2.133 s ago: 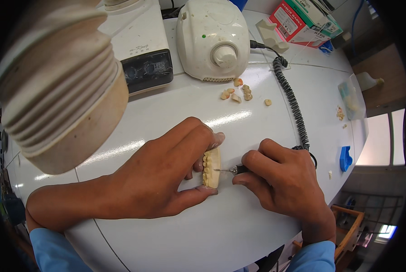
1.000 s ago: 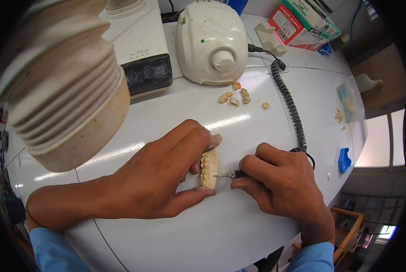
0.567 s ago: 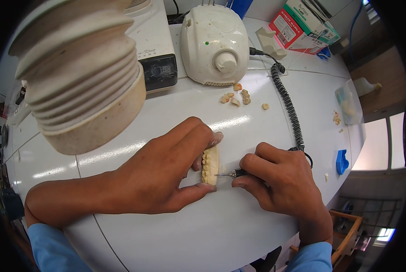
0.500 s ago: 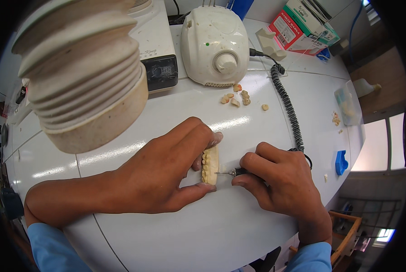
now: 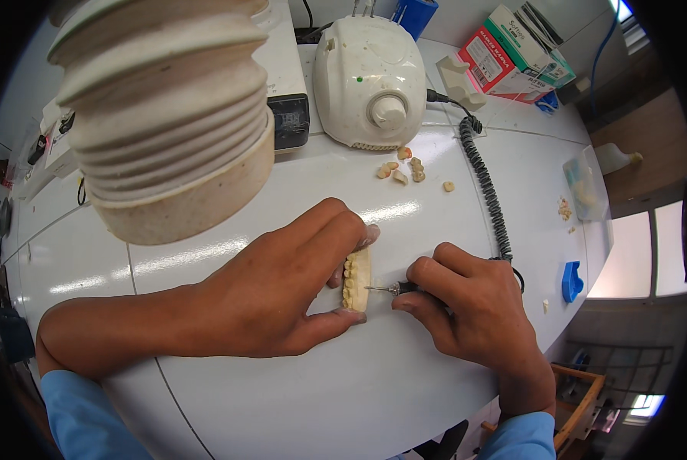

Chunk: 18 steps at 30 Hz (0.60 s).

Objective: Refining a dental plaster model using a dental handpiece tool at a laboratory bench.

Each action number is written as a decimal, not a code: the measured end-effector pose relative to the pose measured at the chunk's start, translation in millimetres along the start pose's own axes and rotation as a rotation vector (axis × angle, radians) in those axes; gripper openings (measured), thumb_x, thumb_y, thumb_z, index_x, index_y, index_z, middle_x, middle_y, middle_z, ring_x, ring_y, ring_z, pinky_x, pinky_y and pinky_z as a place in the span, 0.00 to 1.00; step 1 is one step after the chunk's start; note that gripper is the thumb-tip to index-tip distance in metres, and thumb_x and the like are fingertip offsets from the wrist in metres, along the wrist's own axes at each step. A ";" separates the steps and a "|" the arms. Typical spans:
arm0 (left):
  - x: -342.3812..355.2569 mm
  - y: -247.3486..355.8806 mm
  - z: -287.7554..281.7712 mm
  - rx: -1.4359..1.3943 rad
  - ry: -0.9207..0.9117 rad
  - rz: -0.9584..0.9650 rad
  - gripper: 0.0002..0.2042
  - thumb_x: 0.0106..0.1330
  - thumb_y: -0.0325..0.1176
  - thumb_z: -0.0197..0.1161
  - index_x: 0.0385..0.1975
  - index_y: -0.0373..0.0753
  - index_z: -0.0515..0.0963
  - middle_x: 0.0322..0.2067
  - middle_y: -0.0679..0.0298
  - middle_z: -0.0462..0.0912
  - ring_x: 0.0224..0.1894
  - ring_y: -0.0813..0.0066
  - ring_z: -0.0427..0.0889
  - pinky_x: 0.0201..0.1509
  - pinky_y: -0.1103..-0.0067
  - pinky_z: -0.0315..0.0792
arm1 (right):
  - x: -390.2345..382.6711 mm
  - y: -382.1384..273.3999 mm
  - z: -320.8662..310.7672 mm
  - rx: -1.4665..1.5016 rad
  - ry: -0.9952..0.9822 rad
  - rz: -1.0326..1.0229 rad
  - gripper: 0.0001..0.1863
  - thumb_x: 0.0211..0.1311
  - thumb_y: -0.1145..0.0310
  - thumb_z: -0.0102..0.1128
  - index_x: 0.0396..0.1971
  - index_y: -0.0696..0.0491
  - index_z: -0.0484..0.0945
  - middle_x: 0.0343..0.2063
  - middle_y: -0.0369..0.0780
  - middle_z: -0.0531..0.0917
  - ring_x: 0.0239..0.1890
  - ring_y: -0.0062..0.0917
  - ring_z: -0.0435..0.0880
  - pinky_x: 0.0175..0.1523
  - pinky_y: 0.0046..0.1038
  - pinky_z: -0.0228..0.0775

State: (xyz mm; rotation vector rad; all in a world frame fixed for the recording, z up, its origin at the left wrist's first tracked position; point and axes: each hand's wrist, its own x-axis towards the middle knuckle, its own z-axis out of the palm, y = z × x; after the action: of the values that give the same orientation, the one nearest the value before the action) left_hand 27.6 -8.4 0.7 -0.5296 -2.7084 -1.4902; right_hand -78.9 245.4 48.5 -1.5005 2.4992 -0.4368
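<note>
My left hand (image 5: 290,280) grips a cream-coloured dental model (image 5: 356,280) between thumb and fingers, one end by the thumb and the other by the fingertips. Its row of teeth faces left and its flat side faces right. In my right hand (image 5: 478,303) is a dental handpiece (image 5: 406,288), held like a pen. The thin metal bur on its end points left, and its tip is at the model's right side. Whether the tip presses into the surface I cannot tell. Much of the handpiece is hidden in my fingers.
A white control box (image 5: 370,84) with a knob stands at the back. Its coiled black cord (image 5: 483,176) runs down behind my right hand. Small tooth pieces (image 5: 401,170) lie before it. A ribbed suction hose (image 5: 171,153) hangs at left. A blue moulded piece (image 5: 573,281) lies right.
The whole view has shifted slightly, so the hose and control box appear a little further right. Both hands keep their hold, and the bur stays at the model's side.
</note>
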 end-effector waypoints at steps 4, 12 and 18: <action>0.8 -0.6 -0.2 0.006 0.009 0.010 0.37 0.63 0.28 0.84 0.69 0.31 0.69 0.50 0.56 0.73 0.41 0.71 0.80 0.39 0.75 0.80 | 0.2 2.6 -2.5 0.018 -0.032 -0.021 0.13 0.75 0.53 0.73 0.40 0.45 0.83 0.26 0.34 0.76 0.22 0.30 0.81 0.24 0.37 0.69; -0.6 -0.7 1.1 0.016 0.007 0.024 0.37 0.63 0.29 0.84 0.70 0.31 0.70 0.50 0.56 0.73 0.40 0.71 0.79 0.40 0.75 0.80 | 0.3 0.1 2.5 -0.022 0.013 -0.018 0.14 0.73 0.52 0.74 0.40 0.46 0.84 0.26 0.34 0.76 0.22 0.30 0.81 0.24 0.37 0.69; -0.5 0.3 0.0 0.006 -0.004 0.017 0.37 0.63 0.29 0.84 0.70 0.31 0.70 0.50 0.56 0.73 0.39 0.72 0.79 0.40 0.74 0.79 | 0.2 -0.7 4.2 -0.009 0.015 -0.002 0.13 0.72 0.53 0.75 0.39 0.46 0.84 0.26 0.34 0.75 0.22 0.29 0.80 0.25 0.36 0.69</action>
State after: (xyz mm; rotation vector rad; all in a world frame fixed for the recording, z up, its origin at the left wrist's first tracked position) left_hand 28.1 -8.4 0.8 -0.5548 -2.7036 -1.4790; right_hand -77.1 244.3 44.7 -1.5081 2.5147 -0.4391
